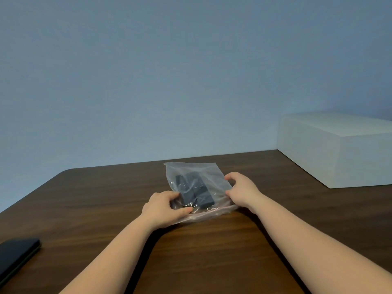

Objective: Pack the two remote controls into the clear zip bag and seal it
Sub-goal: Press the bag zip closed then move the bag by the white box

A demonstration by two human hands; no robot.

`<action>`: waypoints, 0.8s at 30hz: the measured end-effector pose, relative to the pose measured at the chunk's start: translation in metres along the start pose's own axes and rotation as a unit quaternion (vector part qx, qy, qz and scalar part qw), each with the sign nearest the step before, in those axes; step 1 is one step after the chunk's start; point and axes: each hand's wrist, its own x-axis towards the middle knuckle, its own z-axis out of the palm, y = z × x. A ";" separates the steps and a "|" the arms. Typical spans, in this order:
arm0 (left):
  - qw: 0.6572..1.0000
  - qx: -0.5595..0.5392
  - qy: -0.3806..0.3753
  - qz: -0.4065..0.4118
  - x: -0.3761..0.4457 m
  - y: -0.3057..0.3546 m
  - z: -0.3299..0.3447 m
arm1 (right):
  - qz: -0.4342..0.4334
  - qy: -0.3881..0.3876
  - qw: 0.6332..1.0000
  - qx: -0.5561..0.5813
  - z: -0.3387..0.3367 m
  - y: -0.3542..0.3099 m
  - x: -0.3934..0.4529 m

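Observation:
A clear zip bag lies flat on the dark wooden table, its red zip strip at the near edge. Two black remote controls lie side by side inside it, the left remote and the right remote. My left hand pinches the bag's near left corner by the zip strip. On the bag's right edge, my right hand grips the plastic with thumb and fingers. Whether the zip is closed cannot be made out.
A large white box stands at the table's far right against the blue wall. A flat black case-like object lies at the near left edge.

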 end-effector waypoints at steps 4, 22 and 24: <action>0.999 0.042 -0.003 0.024 0.016 0.014 0.012 | -0.009 0.033 0.999 -0.005 -0.011 0.017 0.009; 0.987 0.144 -0.002 0.071 0.107 0.143 0.102 | 0.027 0.214 0.965 -0.148 -0.104 0.110 0.057; 0.987 0.145 -0.001 0.071 0.113 0.148 0.108 | 0.025 0.242 0.956 -0.162 -0.110 0.114 0.059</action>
